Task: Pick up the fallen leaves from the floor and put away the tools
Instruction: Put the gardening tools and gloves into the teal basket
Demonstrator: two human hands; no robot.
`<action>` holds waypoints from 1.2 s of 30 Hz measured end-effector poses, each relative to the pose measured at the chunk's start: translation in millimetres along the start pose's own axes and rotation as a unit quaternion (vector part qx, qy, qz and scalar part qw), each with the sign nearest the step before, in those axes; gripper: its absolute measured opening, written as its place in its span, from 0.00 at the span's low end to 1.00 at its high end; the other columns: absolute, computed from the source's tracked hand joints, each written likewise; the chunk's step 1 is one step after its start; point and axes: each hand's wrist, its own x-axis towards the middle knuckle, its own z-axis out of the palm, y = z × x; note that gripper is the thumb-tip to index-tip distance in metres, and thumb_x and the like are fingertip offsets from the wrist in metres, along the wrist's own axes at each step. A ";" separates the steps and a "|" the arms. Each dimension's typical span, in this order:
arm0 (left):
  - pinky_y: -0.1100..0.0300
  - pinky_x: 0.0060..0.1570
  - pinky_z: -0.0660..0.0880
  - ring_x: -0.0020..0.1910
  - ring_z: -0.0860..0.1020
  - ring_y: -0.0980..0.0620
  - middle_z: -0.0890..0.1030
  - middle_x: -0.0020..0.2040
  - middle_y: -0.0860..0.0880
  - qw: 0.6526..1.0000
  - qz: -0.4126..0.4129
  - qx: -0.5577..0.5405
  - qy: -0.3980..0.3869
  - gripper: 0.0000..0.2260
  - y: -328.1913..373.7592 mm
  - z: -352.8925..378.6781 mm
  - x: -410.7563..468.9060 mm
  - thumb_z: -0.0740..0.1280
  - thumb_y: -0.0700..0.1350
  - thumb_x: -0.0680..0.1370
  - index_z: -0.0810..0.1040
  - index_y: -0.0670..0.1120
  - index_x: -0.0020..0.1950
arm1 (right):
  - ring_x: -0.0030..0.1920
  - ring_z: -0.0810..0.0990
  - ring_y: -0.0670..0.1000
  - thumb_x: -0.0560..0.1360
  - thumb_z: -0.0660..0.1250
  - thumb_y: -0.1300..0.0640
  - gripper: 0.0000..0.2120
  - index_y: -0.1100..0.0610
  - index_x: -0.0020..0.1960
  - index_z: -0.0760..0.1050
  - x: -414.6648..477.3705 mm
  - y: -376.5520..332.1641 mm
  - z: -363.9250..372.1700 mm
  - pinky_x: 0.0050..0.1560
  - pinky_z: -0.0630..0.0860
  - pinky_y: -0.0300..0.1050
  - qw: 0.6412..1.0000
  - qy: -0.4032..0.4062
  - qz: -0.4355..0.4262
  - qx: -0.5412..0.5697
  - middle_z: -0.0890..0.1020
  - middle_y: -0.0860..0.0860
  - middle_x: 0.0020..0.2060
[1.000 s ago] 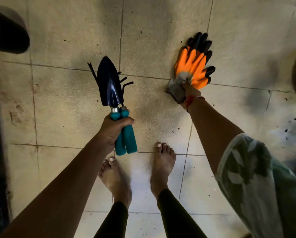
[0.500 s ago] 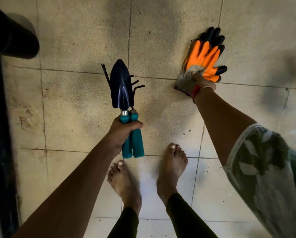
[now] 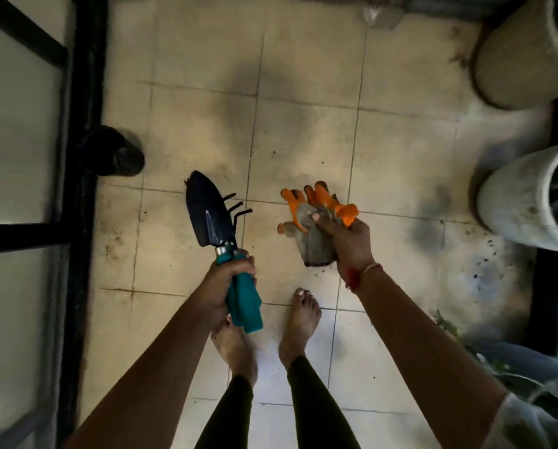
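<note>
My left hand (image 3: 224, 283) grips the teal handles of two garden tools together: a dark trowel (image 3: 208, 210) and a small hand rake (image 3: 238, 209) whose bent prongs stick out to the trowel's right. Both tools point away from me over the tiled floor. My right hand (image 3: 345, 241) holds a pair of orange and grey garden gloves (image 3: 313, 218), thumb over them, their fingers pointing up and left. No leaves show on the floor near my feet.
A black-framed glass door (image 3: 76, 157) runs along the left, with a dark round object (image 3: 115, 150) at its foot. Two large pots stand at the right: a ribbed beige one (image 3: 514, 56) and a white one (image 3: 524, 202). Soil crumbs speckle the tiles by the white pot. Green foliage (image 3: 504, 371) shows at lower right.
The view has swung and widened, bringing the door and pots into sight. My right hand has drawn the gloves nearer to me and turned them. My left hand keeps its hold on the tools.
</note>
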 end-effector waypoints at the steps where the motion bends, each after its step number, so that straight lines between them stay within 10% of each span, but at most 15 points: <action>1: 0.61 0.34 0.73 0.32 0.76 0.53 0.81 0.43 0.47 1.000 -0.001 -0.006 -0.015 0.12 7.9 7.6 -19.0 0.67 0.33 0.60 0.72 0.45 0.39 | 0.55 0.82 0.56 0.70 0.74 0.57 0.16 0.58 0.56 0.79 -20.4 -7.1 3.4 0.56 0.77 0.55 0.999 -0.028 0.014 0.040 0.83 0.55 0.53; 5: 0.57 0.42 0.76 0.40 0.80 0.49 0.81 0.47 0.42 0.997 -0.029 -0.043 -0.058 0.13 35.0 41.4 -86.4 0.65 0.32 0.63 0.70 0.45 0.43 | 0.60 0.79 0.55 0.65 0.76 0.51 0.30 0.57 0.64 0.75 -88.2 -52.3 6.8 0.59 0.75 0.55 0.989 -0.107 0.022 0.102 0.80 0.54 0.60; 12: 0.60 0.36 0.79 0.37 0.78 0.49 0.78 0.40 0.44 0.989 0.010 -0.089 -0.120 0.13 65.5 100.2 -190.1 0.67 0.36 0.59 0.72 0.44 0.42 | 0.44 0.82 0.52 0.74 0.69 0.62 0.05 0.59 0.50 0.78 -198.3 -140.5 -7.0 0.42 0.81 0.40 0.996 -0.077 0.033 0.025 0.83 0.55 0.46; 25: 0.57 0.43 0.73 0.38 0.75 0.50 0.79 0.39 0.46 0.985 -0.104 0.081 -0.109 0.13 29.6 65.9 -259.3 0.61 0.34 0.72 0.78 0.45 0.52 | 0.36 0.75 0.43 0.75 0.69 0.55 0.07 0.51 0.40 0.73 -304.2 -97.5 6.8 0.37 0.70 0.36 0.955 -0.067 -0.060 -0.283 0.77 0.45 0.35; 31: 0.56 0.44 0.75 0.44 0.78 0.47 0.80 0.49 0.44 0.985 -0.075 0.100 -0.118 0.19 24.5 20.1 -305.0 0.59 0.36 0.73 0.78 0.49 0.60 | 0.44 0.80 0.55 0.64 0.59 0.22 0.30 0.49 0.45 0.71 -357.1 -34.9 50.5 0.50 0.77 0.59 0.977 0.078 -0.028 -0.196 0.81 0.51 0.43; 36: 0.58 0.39 0.77 0.43 0.80 0.47 0.81 0.51 0.45 0.972 -0.067 0.139 -0.176 0.19 27.5 11.7 -344.1 0.56 0.35 0.75 0.76 0.49 0.61 | 0.30 0.76 0.49 0.72 0.60 0.31 0.33 0.63 0.41 0.73 -415.7 -31.6 67.2 0.32 0.74 0.42 0.985 0.167 -0.046 -0.007 0.78 0.55 0.32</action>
